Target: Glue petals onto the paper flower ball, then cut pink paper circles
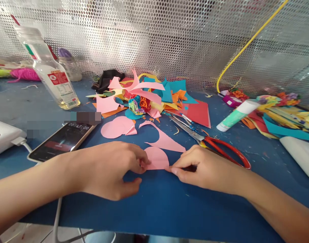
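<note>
Two hands (156, 168), one pink semicircle (157, 158)

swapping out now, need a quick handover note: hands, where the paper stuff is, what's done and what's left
Left hand: fingertips pinch the left edge of the folded pink paper half-circle, flat on the blue table.
Right hand: fingertips press its lower right corner.
Nearby: pink paper circles and a pink offcut just behind; red-handled scissors lie by the right hand; white-and-green glue stick further right; rolled multicoloured paper flower in the scrap pile.
Done: circles cut, one folded in half.
Left: probably more folding, then gluing.
</note>
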Tool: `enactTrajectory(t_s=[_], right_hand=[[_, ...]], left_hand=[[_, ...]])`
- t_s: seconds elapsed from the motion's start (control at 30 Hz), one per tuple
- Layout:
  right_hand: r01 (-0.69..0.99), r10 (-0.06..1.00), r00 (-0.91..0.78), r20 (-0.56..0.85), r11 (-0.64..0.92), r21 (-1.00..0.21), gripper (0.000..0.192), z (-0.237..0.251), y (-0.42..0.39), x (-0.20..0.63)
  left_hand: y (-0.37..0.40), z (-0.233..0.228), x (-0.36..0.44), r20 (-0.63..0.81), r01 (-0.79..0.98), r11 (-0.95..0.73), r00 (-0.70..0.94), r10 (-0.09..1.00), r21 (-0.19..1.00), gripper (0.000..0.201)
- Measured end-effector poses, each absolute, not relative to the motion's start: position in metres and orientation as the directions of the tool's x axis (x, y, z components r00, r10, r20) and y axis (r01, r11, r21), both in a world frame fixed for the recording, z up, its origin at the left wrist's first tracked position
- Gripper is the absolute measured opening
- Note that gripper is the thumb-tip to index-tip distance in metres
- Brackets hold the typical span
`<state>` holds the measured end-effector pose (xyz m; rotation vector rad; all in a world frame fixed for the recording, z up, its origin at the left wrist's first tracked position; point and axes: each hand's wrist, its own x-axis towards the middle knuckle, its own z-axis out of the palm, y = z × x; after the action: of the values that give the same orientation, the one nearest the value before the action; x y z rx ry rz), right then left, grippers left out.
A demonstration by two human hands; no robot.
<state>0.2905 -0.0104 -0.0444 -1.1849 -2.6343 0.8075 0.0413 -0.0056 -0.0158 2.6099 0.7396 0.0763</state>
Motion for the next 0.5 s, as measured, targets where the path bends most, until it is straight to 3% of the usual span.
enactTrajectory(t_s=[0.2,0.37,0.47,0.5], right_hand=[[0.609,0.726,-0.688,-0.019,0.563,-0.559,0.026,-0.043,-0.008,0.286],[0.594,0.724,-0.688,0.045,0.597,-0.539,0.037,-0.042,-0.008,0.285],[0.603,0.764,-0.623,0.168,0.606,-0.519,0.014,-0.045,-0.010,0.278],[0.598,0.767,-0.611,0.194,0.608,-0.521,0.015,-0.046,-0.011,0.275]], left_hand=[[0.001,-0.021,0.044,-0.001,0.481,-0.792,0.855,0.519,0.376,0.019],[0.002,-0.022,0.045,-0.007,0.466,-0.808,0.868,0.497,0.360,0.019],[0.002,-0.024,0.045,0.013,0.432,-0.821,0.882,0.471,0.372,0.020],[0.002,-0.024,0.045,0.021,0.421,-0.823,0.886,0.463,0.382,0.020]])
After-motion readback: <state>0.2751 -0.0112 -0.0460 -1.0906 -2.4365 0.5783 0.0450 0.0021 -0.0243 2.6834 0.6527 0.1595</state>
